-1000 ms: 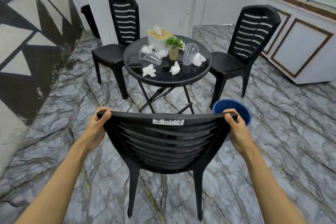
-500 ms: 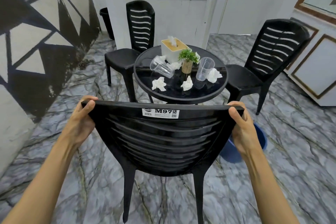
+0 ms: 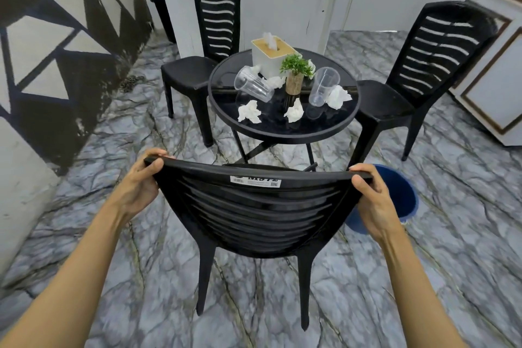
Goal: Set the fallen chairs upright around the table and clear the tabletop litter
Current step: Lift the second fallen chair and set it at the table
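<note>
Surface: centre landmark.
Near chair: before it.
Two chairs: left-behind, right.
Bucket: right-front, on floor.
Cups, tissues: on it.

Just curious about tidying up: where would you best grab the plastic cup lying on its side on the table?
Grip the tipped cup around its middle from above; its curved wall faces up and its open mouth points away toward the far-left chair.

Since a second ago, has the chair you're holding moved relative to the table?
Yes. The held chair, gripped by left hand and right hand, has shifted toward the round table, narrowing the floor gap.
</note>
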Demonstrator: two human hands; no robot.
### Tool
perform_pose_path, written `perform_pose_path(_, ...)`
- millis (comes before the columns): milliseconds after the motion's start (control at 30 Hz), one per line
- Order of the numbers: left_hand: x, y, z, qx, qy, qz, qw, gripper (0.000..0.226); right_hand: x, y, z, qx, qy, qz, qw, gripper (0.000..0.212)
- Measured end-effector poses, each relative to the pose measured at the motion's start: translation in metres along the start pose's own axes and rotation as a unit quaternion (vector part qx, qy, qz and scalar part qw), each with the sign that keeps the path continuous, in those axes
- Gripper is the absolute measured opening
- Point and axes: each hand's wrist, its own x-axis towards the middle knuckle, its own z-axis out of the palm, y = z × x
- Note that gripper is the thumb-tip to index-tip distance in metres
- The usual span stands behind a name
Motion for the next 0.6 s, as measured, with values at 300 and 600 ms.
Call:
perform_pose_path(300,-0.035,-0.008,-0.005,0.043,-0.003,-0.013,0.999,0.051,-0.029,0.01,-0.007,-0.035,-0.006,0.01,0.999,0.065)
perform_pose_path(600,-0.072,-0.022,-0.015,0.057,-0.001,-0.023,0.998,0.052,-0.069,0.02,-0.013,-0.063,-0.02,0.023,0.998,0.054)
